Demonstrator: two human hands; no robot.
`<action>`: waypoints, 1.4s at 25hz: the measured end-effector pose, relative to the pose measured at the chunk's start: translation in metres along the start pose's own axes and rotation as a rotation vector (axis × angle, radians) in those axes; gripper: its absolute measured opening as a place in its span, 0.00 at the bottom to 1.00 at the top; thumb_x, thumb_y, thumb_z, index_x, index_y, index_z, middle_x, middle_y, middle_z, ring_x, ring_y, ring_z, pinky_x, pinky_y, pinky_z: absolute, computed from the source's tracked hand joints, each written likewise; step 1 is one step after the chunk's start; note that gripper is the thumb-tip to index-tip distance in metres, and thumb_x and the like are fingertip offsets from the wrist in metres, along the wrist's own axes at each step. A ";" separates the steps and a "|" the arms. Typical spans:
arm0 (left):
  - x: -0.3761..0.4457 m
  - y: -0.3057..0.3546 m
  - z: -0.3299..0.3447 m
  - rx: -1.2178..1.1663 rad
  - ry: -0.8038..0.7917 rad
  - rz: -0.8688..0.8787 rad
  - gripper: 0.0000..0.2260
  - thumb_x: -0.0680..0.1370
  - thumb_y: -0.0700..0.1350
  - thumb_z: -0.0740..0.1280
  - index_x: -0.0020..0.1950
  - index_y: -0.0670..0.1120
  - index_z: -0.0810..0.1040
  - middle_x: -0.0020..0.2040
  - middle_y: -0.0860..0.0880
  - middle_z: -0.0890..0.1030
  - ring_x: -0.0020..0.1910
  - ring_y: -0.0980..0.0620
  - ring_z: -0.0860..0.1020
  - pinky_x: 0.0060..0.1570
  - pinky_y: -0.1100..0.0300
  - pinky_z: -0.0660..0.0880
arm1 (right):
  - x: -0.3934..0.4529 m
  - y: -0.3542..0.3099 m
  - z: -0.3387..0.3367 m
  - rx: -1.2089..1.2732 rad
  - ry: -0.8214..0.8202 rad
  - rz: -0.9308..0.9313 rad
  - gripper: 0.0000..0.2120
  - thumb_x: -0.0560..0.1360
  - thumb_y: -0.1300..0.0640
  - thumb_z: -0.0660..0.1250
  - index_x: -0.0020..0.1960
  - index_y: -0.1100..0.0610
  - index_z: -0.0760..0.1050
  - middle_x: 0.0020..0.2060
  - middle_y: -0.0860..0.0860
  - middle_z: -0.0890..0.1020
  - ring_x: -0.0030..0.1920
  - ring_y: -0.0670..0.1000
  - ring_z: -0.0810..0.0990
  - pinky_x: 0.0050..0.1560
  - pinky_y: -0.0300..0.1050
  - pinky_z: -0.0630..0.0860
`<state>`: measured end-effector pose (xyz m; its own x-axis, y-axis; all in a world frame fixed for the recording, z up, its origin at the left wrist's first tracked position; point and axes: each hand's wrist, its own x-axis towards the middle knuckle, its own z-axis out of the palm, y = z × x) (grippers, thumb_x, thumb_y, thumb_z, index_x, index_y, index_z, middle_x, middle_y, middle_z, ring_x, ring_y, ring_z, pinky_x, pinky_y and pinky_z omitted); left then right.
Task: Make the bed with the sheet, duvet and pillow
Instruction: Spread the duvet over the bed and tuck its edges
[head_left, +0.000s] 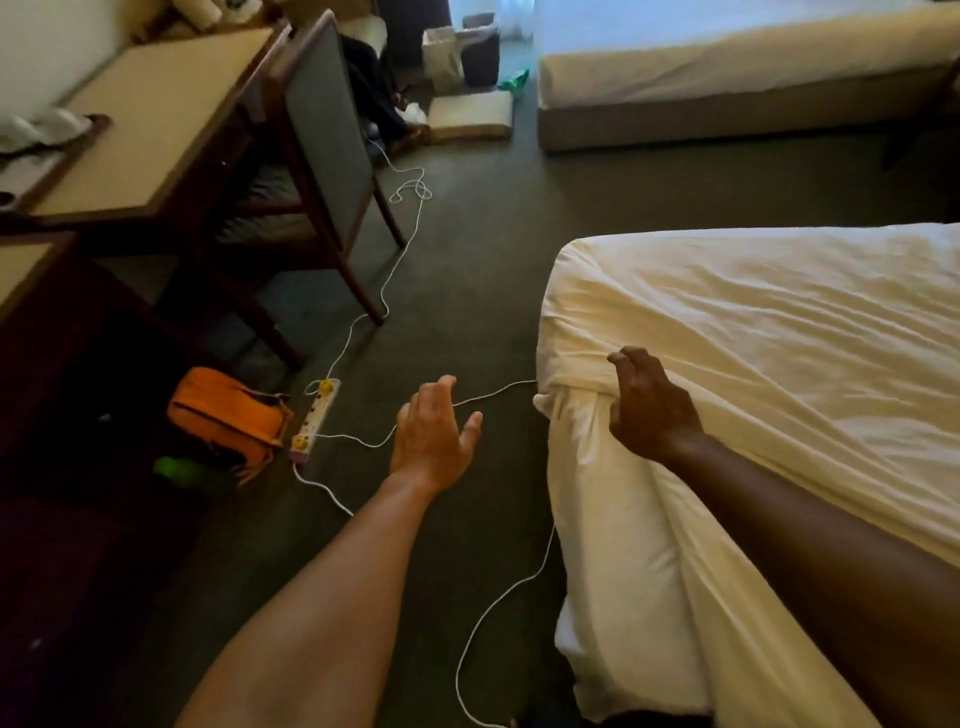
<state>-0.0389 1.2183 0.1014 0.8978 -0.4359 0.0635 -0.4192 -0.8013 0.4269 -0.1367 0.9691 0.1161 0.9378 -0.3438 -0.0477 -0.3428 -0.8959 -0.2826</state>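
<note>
The bed fills the right half of the view, covered by a wrinkled white sheet that drapes down its left side in folds. My right hand hovers at the bed's left edge over a bunched fold of the sheet, fingers relaxed and holding nothing. My left hand is out over the carpet to the left of the bed, palm open and fingers spread, empty. No duvet or pillow is on this bed's visible part.
A white power strip and its cords trail across the dark carpet beside the bed. An orange bag lies by a wooden desk and chair. A second bed stands far right, a cushion on the floor.
</note>
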 end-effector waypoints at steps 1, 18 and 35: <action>0.009 -0.009 -0.002 0.005 -0.007 -0.006 0.27 0.77 0.55 0.66 0.72 0.47 0.62 0.63 0.46 0.72 0.62 0.49 0.72 0.67 0.48 0.67 | 0.014 -0.006 0.003 -0.015 -0.010 -0.006 0.28 0.72 0.62 0.63 0.71 0.58 0.62 0.68 0.55 0.65 0.65 0.57 0.68 0.50 0.53 0.76; 0.311 -0.142 0.072 0.112 -0.272 -0.030 0.29 0.78 0.56 0.64 0.74 0.46 0.59 0.63 0.45 0.71 0.62 0.48 0.72 0.67 0.50 0.65 | 0.318 -0.026 0.120 -0.117 -0.351 -0.006 0.24 0.74 0.60 0.63 0.70 0.57 0.64 0.66 0.55 0.69 0.64 0.55 0.70 0.50 0.46 0.74; 0.518 -0.262 0.330 0.129 -0.521 0.382 0.29 0.78 0.57 0.62 0.74 0.46 0.58 0.65 0.45 0.70 0.63 0.48 0.71 0.67 0.50 0.66 | 0.457 0.011 0.369 -0.361 -0.591 0.110 0.14 0.76 0.60 0.63 0.61 0.55 0.70 0.58 0.54 0.72 0.57 0.54 0.73 0.51 0.47 0.74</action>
<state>0.4914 1.0666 -0.2751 0.5133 -0.8147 -0.2699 -0.7371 -0.5796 0.3475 0.3084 0.9055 -0.2622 0.7343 -0.3188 -0.5994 -0.3378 -0.9374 0.0848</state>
